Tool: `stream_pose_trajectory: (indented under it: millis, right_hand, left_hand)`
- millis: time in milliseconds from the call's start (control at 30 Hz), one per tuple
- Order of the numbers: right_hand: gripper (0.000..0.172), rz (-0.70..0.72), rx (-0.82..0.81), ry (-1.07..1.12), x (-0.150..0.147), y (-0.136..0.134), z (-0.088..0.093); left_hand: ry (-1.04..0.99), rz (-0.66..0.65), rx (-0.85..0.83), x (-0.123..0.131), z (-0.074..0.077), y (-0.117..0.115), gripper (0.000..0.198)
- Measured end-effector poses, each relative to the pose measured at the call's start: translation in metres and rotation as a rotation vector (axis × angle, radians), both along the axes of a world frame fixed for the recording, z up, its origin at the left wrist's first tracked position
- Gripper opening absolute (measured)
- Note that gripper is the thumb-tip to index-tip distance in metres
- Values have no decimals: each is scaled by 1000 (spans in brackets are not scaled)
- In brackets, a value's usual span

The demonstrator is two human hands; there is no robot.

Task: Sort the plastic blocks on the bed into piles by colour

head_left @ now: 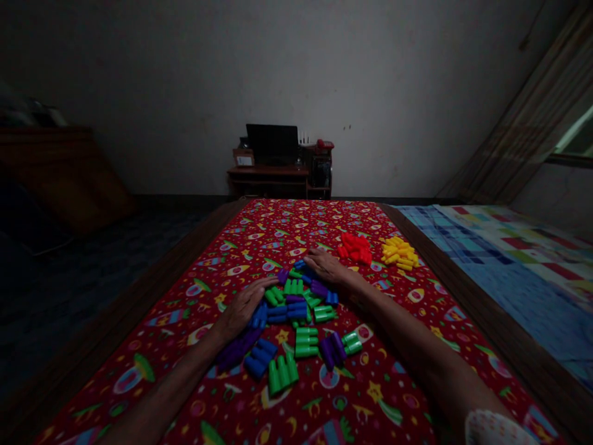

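Note:
Green, blue and purple plastic pieces lie in a loose pile on a red patterned cloth [259, 247]. My left hand [243, 309] rests palm down at the pile's left edge, fingers stretched out beside blue pieces [259, 316] and a purple piece [283, 275]. At the far right edge of the pile, my right hand [324, 266] lies with its fingers extended over a small blue piece [300, 264]. Nearer to me are a green piece [282, 374], a blue piece [260, 358] and a purple piece [333, 350].
Beyond my right hand sit a heap of red pieces [356, 248] and a heap of yellow pieces [399, 253]. A desk with a monitor [273, 144] stands against the far wall. Bedding [486, 278] lies to the right, and a wooden cabinet [69, 179] is at the left.

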State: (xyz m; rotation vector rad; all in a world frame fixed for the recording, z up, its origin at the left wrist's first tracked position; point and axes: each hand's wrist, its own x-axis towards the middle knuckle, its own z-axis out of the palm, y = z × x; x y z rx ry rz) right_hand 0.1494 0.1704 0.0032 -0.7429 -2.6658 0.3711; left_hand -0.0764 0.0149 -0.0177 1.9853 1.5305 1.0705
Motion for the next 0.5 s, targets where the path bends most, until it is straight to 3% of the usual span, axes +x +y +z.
stream_pose_trajectory:
  millis: [300,500]
  right_hand:
    - [46,215,-311,176,23,-52,14]
    - [50,121,-217,138,74,-89,20]
  left_hand:
    - [2,20,-28,1,2,0,64]
    - [178,-114,-9,5,-5,8,68]
